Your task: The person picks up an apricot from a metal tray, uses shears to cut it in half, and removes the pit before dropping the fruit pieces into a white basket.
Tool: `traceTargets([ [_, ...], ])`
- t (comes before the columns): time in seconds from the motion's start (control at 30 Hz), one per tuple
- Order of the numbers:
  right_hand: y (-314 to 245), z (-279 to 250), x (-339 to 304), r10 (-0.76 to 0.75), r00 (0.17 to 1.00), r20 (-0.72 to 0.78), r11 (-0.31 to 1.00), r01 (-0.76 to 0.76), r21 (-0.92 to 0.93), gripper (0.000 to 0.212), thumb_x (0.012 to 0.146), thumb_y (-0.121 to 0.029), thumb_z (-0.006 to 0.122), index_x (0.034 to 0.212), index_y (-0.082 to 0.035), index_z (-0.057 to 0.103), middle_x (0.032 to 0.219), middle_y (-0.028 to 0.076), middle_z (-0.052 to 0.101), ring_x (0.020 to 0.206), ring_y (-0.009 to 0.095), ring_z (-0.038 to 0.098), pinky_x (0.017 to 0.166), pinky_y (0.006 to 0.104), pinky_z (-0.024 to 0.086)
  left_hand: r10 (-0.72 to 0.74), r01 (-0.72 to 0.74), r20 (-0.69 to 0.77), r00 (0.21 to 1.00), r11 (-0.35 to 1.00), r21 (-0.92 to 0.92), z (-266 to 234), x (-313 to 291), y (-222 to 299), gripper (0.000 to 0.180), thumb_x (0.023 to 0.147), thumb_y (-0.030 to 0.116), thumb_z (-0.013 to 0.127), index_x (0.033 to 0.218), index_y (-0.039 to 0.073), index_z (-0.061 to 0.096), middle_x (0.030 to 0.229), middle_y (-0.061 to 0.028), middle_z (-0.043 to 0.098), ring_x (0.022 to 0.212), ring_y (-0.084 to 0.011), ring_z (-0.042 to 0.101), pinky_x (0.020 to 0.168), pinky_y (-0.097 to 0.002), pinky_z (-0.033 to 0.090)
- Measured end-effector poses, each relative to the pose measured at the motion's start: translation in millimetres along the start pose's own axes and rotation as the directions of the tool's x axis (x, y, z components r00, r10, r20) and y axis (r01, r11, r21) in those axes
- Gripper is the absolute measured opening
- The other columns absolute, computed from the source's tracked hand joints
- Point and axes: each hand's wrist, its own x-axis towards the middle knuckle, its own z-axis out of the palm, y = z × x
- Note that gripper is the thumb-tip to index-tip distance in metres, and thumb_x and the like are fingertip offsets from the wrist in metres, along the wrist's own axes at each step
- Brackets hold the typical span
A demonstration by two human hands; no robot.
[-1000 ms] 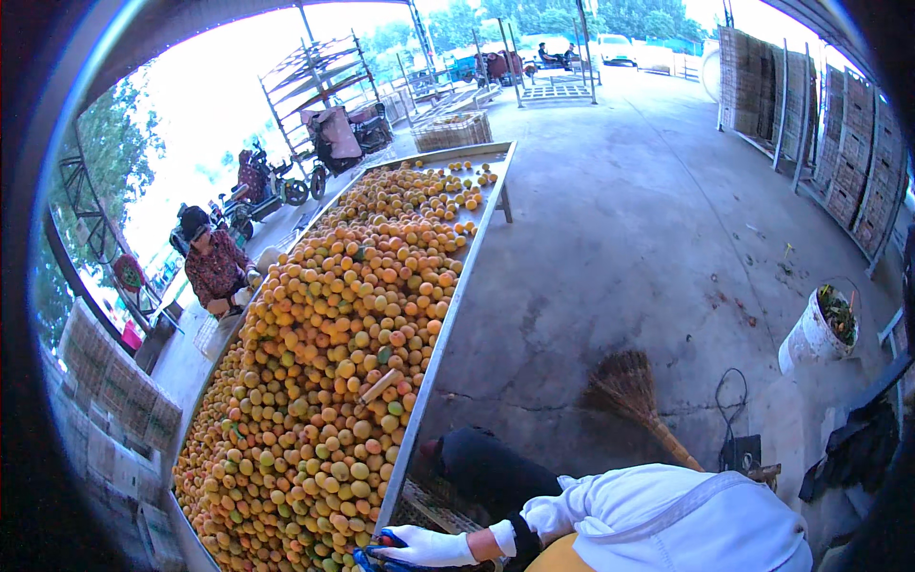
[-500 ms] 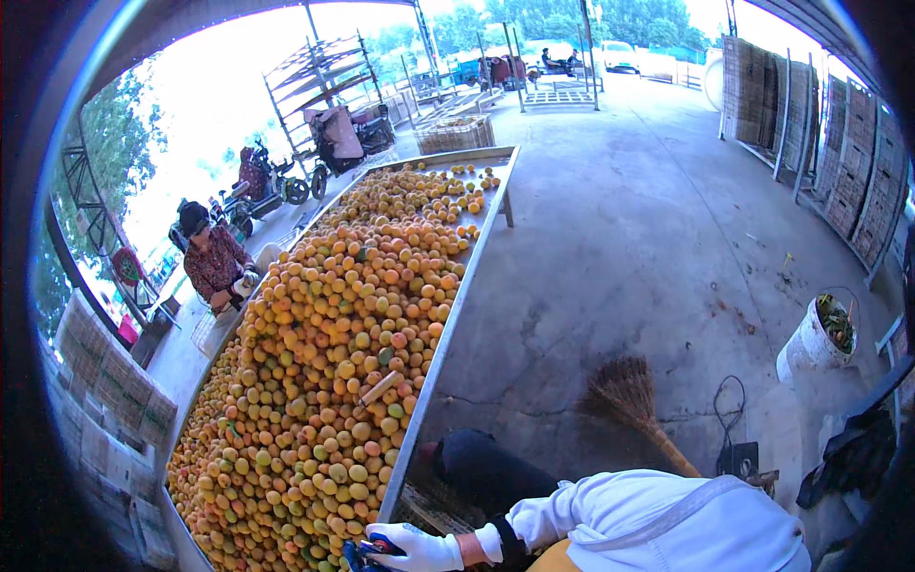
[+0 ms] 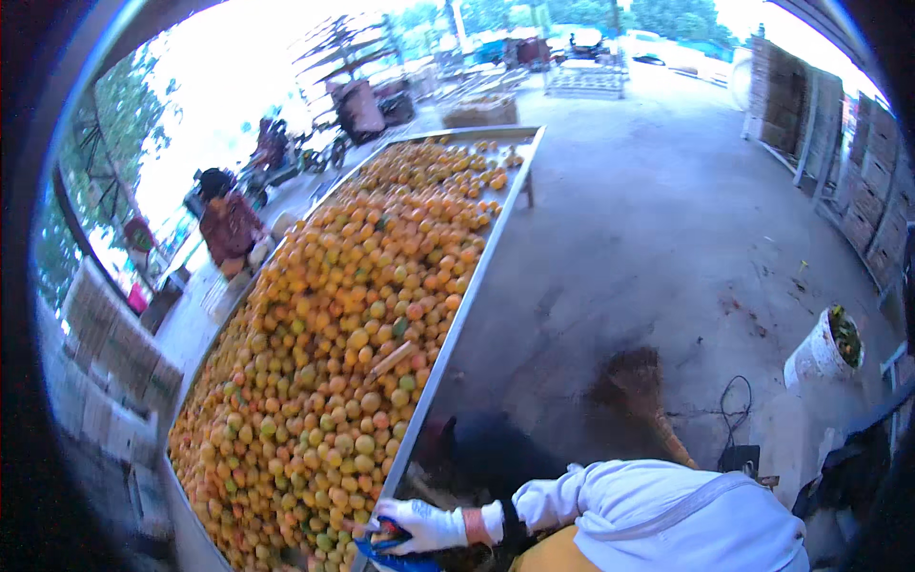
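My right hand (image 3: 422, 526), in a white glove, reaches from the lower right to the near edge of a metal-rimmed sorting table (image 3: 456, 345). Its fingers are curled around something blue with a touch of red, smeared by motion; I cannot make out what it is. Beside the fingertips lies a large heap of orange and yellow-green apricots (image 3: 334, 315) filling the table. My left hand does not show. A short pale brown piece (image 3: 393, 359), perhaps wood or card, rests on the fruit.
Across the table sits a co-worker (image 3: 229, 229) in a dark red patterned top. A straw broom (image 3: 637, 391) and a white bucket (image 3: 818, 355) with green scraps stand to the right. Crates (image 3: 872, 176) are stacked at the far right, more crates (image 3: 114, 329) at the left.
The view has shifted, so the table and co-worker sit further right, and the picture is blurrier. My right hand has moved slightly up and right in the picture, still curled around the blue thing.
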Motion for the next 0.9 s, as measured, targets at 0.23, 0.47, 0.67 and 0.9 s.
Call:
traceTargets([
  [0.23,2,4,-1,0.347,0.938,0.009,0.914,-0.340,0.223,0.022,0.086,-0.014,0.073,0.100,-0.001,0.062,0.084,0.004,0.064,0.080,0.009,0.056,0.074,0.0305,0.051,0.145,-0.070,-0.286,0.947,0.964,0.258,-1,-78,61,0.034,0.104,0.025,0.047,0.124,-0.001,0.055,0.122,-0.0094,0.057,0.107,-0.0177,0.057,0.096,-0.0347,0.046],
  [0.47,18,16,0,0.717,0.680,0.151,0.524,-0.669,0.526,0.020,0.094,-0.024,0.066,0.095,-0.005,0.070,0.074,-0.006,0.061,0.064,0.002,0.050,0.054,0.0232,0.040,0.052,-0.090,-0.174,0.983,0.972,-0.218,-31,-88,72,0.032,0.101,0.034,0.049,0.110,0.004,0.060,0.110,-0.0055,0.064,0.101,-0.0174,0.060,0.093,-0.0329,0.047],
  [0.67,2,21,-4,0.744,0.642,0.183,0.439,-0.677,0.591,0.019,0.094,-0.023,0.066,0.086,-0.007,0.068,0.068,-0.006,0.058,0.057,0.003,0.049,0.050,0.0207,0.038,-0.122,-0.079,-0.395,0.911,0.886,-0.457,-42,-101,74,0.031,0.098,0.031,0.051,0.110,0.005,0.062,0.111,-0.0098,0.067,0.101,-0.0228,0.064,0.088,-0.0363,0.054],
  [0.9,-10,38,-13,0.325,0.917,0.232,0.933,-0.351,0.078,0.016,0.096,-0.011,0.059,0.103,0.004,0.061,0.082,0.000,0.062,0.075,0.009,0.050,0.069,0.0272,0.047,0.264,-0.190,-0.425,0.866,0.959,0.209,-51,-113,49,0.025,0.097,0.029,0.049,0.109,0.009,0.057,0.104,-0.0060,0.063,0.099,-0.0211,0.062,0.085,-0.0357,0.054],
])
